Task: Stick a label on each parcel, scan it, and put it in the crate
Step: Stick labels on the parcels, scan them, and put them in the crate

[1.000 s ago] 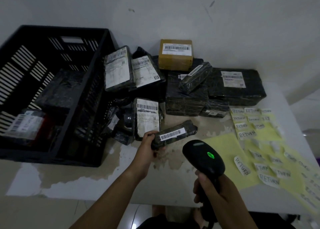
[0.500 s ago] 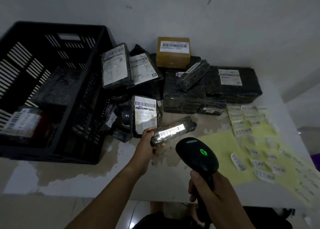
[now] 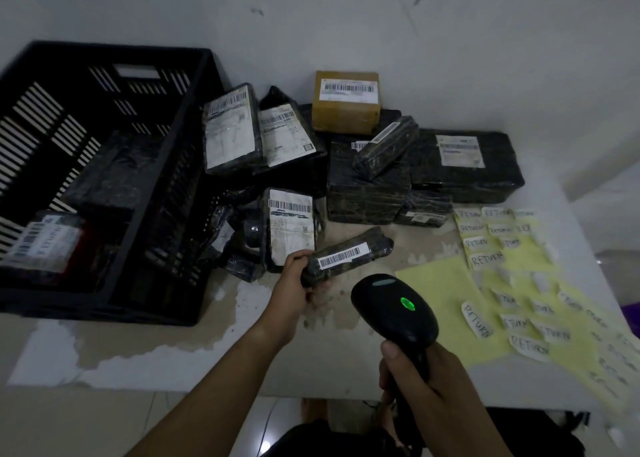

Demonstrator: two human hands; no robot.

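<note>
black-wrapped long parcel (image 3: pixel 346 256), pinched at its near end by my left hand (image 3: pixel 294 283), slants up-right beyond the barcode scanner (image 3: pixel 394 313) my right hand (image 3: pixel 426 377) grips, crate (image 3: pixel 194 166) to its left.

I see crate (image 3: pixel 104 46) at frame left, parcel pile (image 3: pixel 367 179) upper centre, held parcel (image 3: pixel 346 254) just below it, scanner (image 3: pixel 391 304) lower centre, label sheets (image 3: pixel 440 283) on table (image 3: pixel 346 352) at right

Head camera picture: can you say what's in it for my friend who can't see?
A left hand grips a long black parcel while the right hand aims a black scanner at its barcode. A black crate holding parcels stands left; RETURN stickers lie right.
</note>
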